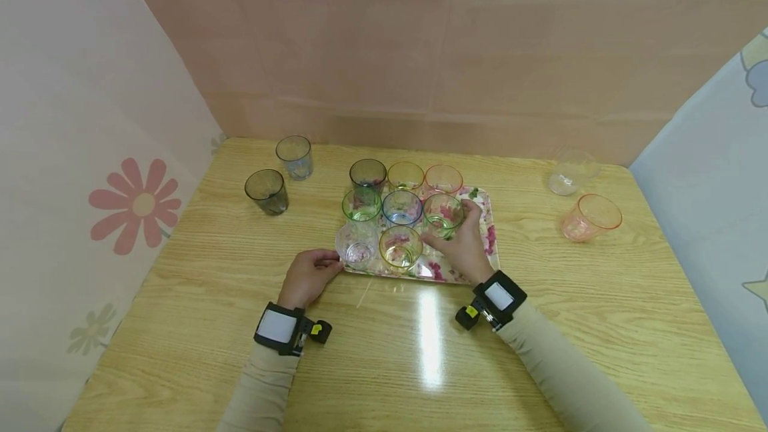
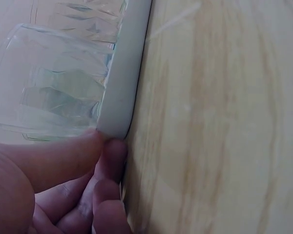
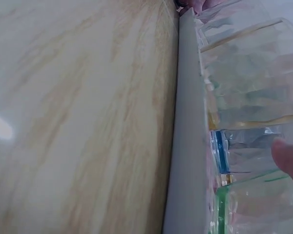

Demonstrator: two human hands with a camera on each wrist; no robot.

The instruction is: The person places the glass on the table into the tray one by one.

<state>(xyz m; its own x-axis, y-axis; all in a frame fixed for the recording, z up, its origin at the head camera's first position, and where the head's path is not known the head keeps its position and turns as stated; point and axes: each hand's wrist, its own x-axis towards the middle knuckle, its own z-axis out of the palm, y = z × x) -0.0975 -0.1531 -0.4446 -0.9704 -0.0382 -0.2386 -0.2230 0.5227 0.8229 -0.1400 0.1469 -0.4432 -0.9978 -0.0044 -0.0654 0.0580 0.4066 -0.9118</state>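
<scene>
A flower-patterned tray (image 1: 489, 225) carries rows of glass tumblers with coloured rims. My left hand (image 1: 306, 277) pinches its front left corner; in the left wrist view the thumb lies at the rim (image 2: 124, 68), with fingers curled below it. Close to that thumb stands a clear tumbler (image 1: 357, 249). My right hand (image 1: 465, 247) holds a green-rimmed tumbler (image 1: 444, 213) at the right end of the middle row, thumb in front and fingers behind. Left of it are a blue-rimmed tumbler (image 1: 402, 209) and, nearer the front, a yellow-rimmed tumbler (image 1: 401, 249).
A grey tumbler (image 1: 267, 193) and a dark-rimmed clear tumbler (image 1: 295, 157) stand left of the tray. Rightward are a pink tumbler (image 1: 591, 217) and a clear tumbler (image 1: 567, 175). The wooden table (image 1: 372, 365) meets a cloth-covered wall (image 1: 384, 52) behind.
</scene>
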